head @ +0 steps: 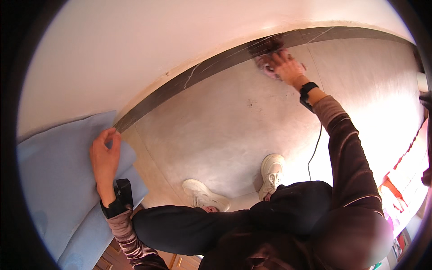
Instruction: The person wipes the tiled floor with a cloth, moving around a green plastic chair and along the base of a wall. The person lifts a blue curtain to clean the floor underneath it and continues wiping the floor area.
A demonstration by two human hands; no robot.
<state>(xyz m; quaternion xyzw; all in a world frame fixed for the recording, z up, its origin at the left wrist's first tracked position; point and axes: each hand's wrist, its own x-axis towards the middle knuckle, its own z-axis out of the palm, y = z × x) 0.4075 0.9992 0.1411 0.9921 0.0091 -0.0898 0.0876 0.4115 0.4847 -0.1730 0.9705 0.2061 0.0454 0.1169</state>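
My right hand (pixel 288 67) presses a crumpled pinkish cloth (pixel 268 67) where the floor meets the dark, pale-veined baseboard (pixel 216 67); hand and cloth look blurred. A dark wet-looking patch shows on the baseboard beside the cloth. My left hand (pixel 106 148) is over the light blue fabric cover (pixel 57 162), its thumb and index finger close together near the left end of the baseboard. Whether those fingertips pinch anything cannot be told. Each wrist wears a black strap with a device.
Small dark marks spot the grey floor (pixel 202 135) in front of my pale lace-up shoes (pixel 271 172). A thin black cable (pixel 315 148) hangs below my right wrist. The pale wall (pixel 135 50) rises behind the baseboard. Red and white items lie at the right edge.
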